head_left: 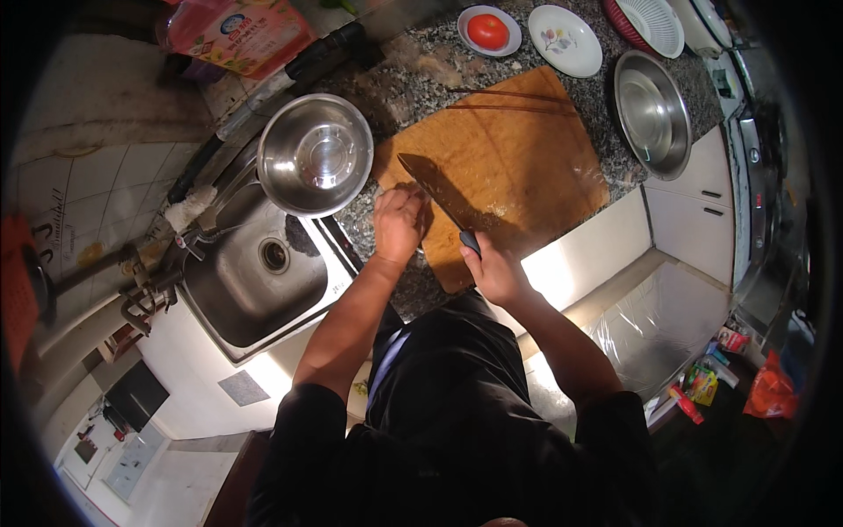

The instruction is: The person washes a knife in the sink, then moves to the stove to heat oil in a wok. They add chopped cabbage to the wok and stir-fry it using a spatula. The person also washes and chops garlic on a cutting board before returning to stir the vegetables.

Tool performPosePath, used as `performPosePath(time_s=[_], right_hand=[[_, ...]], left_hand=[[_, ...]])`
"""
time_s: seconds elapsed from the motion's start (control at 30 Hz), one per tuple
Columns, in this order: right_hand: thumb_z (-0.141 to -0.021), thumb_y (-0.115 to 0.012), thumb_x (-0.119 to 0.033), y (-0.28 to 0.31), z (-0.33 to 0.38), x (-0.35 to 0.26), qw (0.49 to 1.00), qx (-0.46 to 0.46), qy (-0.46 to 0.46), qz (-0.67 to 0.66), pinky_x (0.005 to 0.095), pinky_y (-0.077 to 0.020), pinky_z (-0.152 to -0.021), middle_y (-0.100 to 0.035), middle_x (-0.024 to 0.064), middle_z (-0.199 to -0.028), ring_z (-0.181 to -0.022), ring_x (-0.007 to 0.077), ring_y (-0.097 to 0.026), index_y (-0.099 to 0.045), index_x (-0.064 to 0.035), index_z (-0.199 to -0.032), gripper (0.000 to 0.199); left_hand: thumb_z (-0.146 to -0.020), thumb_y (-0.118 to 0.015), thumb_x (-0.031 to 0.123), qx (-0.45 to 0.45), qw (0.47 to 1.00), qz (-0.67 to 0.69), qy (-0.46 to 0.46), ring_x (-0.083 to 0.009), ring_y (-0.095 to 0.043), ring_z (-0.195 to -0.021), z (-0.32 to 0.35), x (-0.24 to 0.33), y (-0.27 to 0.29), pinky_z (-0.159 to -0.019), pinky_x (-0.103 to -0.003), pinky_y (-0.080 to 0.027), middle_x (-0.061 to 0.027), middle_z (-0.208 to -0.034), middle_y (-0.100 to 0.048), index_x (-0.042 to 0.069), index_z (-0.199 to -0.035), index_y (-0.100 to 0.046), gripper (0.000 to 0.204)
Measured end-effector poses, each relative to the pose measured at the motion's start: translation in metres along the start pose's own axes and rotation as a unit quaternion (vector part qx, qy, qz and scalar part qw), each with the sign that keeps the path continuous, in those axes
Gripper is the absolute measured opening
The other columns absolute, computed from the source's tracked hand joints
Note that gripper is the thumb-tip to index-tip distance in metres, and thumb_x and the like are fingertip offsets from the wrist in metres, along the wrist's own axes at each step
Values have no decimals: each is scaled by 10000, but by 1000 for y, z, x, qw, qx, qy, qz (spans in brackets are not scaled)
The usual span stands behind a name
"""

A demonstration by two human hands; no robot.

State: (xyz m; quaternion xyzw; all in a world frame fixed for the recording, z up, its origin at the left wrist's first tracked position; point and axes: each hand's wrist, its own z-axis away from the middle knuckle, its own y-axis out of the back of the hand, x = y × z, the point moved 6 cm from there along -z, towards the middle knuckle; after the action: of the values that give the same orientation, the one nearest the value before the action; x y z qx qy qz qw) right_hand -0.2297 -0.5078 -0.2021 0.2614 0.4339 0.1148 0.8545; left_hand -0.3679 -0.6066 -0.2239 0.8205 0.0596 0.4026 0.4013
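A wooden cutting board (pixel 518 149) lies on the speckled stone counter in front of me. My right hand (pixel 499 274) is wrapped round the dark handle of a kitchen knife (pixel 432 191). Its broad blade points away and to the left across the board's left part. Close to the left of the blade, my left hand (pixel 399 226) rests at the board's edge with its fingers curled down. Whatever those fingers press on is hidden beneath them. Two thin dark chopsticks (pixel 518 102) lie across the far end of the board.
Left of the board, a steel bowl (pixel 307 189) stands beside the sink (pixel 228 303). Beyond the board are a tomato (pixel 487 32) in a small white bowl and a flowered white plate (pixel 565 41). Another steel bowl (pixel 652 114) and a white strainer (pixel 659 26) stand at the right.
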Motion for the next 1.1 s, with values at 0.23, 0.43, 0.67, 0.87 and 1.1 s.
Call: performPosePath(time_s=[0.23, 0.43, 0.67, 0.87, 1.1], right_hand=[[-872, -474, -246, 7, 16, -6, 996, 39, 58, -56, 361, -435, -641, -564, 152, -760, -698, 294, -565, -493, -17, -1046, 288], [-883, -453, -273, -1, 3, -3, 998, 39, 40, -30, 371, -434, -655, -570, 175, -787, -716, 313, -569, -480, -14, -1057, 314], [-884, -447, -288, 2, 7, -4, 998, 13, 45, -29, 372, -440, -658, -581, 186, -815, -736, 322, -578, -471, -15, -1085, 340], [-889, -442, -247, -4, 8, -5, 998, 35, 41, -41, 387, -430, -642, -556, 207, -780, -741, 383, -551, -463, -26, -1070, 286], [-887, -448, -276, 3, -9, -14, 998, 23, 48, -31, 369, -431, -670, -567, 188, -825, -771, 331, -566, -468, -25, -1058, 304]], left_hand=[[-647, -640, 40, 3, 1000, -10, -9, -256, -535, -749, 2, 0, 1, -676, -348, -409, -70, -777, -578, 40, -779, -616, 135], [-648, -635, 35, 8, 1000, -2, -11, -260, -533, -738, 1, 0, 1, -663, -348, -410, -73, -769, -577, 41, -769, -613, 123], [-663, -645, 51, 40, 999, -3, -16, -251, -540, -703, 3, -1, 1, -647, -341, -413, -69, -756, -581, 41, -751, -607, 96], [-671, -645, 56, 34, 999, 8, -14, -244, -541, -719, 2, 0, 3, -647, -338, -413, -63, -767, -583, 40, -756, -610, 94], [-676, -636, 55, 37, 999, 14, -15, -245, -540, -747, 6, -3, -1, -672, -338, -415, -62, -814, -588, 39, -761, -613, 89]])
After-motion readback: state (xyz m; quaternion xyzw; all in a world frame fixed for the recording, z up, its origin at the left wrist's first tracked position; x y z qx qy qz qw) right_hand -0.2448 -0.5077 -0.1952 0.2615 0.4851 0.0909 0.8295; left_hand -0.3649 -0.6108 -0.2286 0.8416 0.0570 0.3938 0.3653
